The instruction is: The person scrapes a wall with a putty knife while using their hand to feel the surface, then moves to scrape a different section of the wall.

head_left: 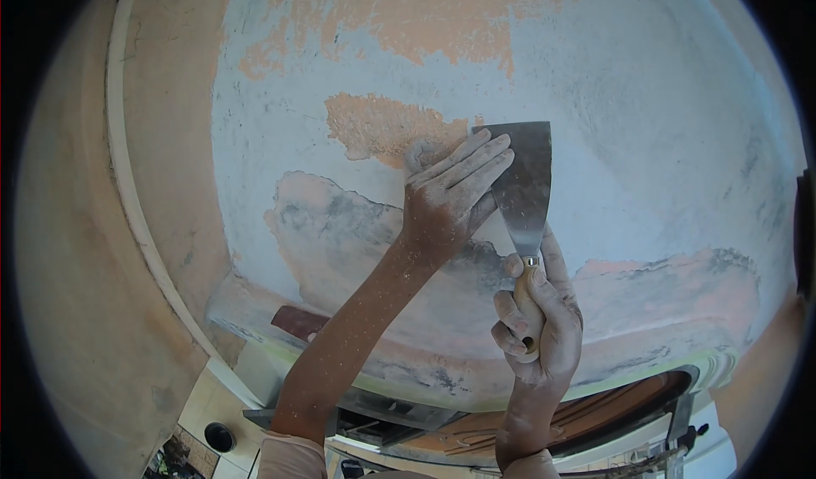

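Observation:
A broad scraper (529,177) with a metal blade and a pale wooden handle points upward against the wall. My right hand (552,317) is wrapped around its handle, with the thumb near the ferrule. Dusty and whitened, my left hand (455,177) lies with fingers stretched out, the fingertips overlapping the left part of the blade. Just beyond that hand, a peeled orange patch (382,126) shows in the pale blue-white wall (629,173). Below both hands runs a grey and pinkish stripped area (365,249) with ragged paint edges.
A dark red flat piece (297,322) rests on the ledge beside my left forearm. A pipe or trim strip (127,164) runs down the left side. Below are a brown wooden door (586,419), a metal frame (680,419) and a black round container (219,436).

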